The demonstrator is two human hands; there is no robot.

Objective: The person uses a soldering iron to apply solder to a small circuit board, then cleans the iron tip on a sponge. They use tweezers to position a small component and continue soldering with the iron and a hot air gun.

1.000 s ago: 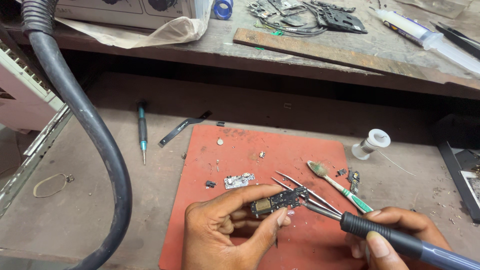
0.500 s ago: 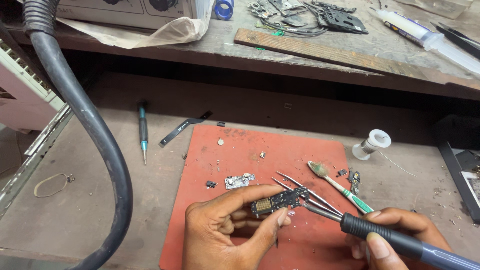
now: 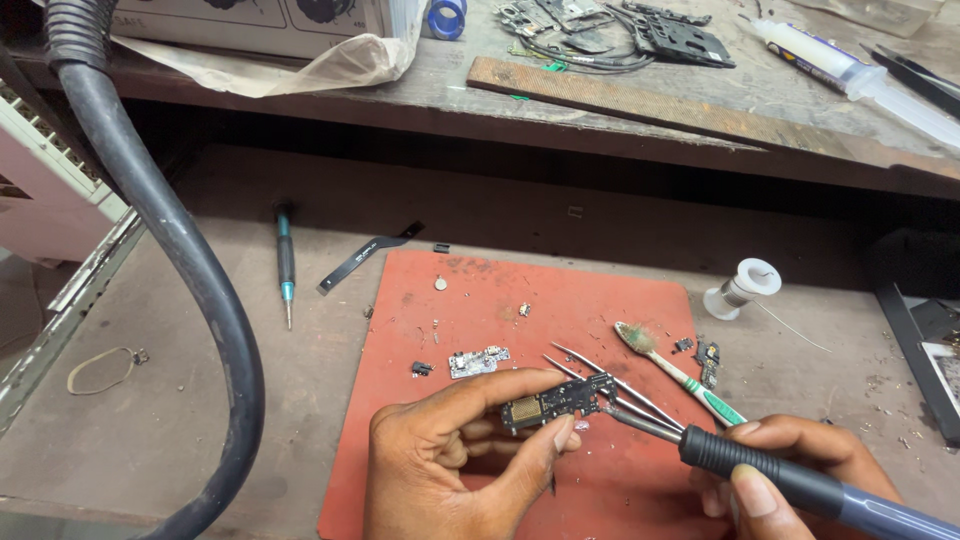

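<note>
My left hand [image 3: 450,460] pinches a small dark circuit board [image 3: 552,402] between thumb and fingers, just above the red work mat [image 3: 480,300]. My right hand [image 3: 790,470] grips a soldering iron [image 3: 770,478] with a black grip and blue-grey handle; its metal tip touches the right end of the board. Metal tweezers [image 3: 615,385] lie on the mat right behind the board. A second small board piece [image 3: 477,361] and a tiny black part [image 3: 421,369] lie on the mat to the left.
A green-handled toothbrush [image 3: 680,372] lies across the mat's right side, a solder spool [image 3: 742,288] beyond it. A teal screwdriver [image 3: 286,260] and a black flex strip [image 3: 365,255] lie far left. A thick black hose [image 3: 190,270] curves down the left. The upper shelf [image 3: 700,110] holds parts.
</note>
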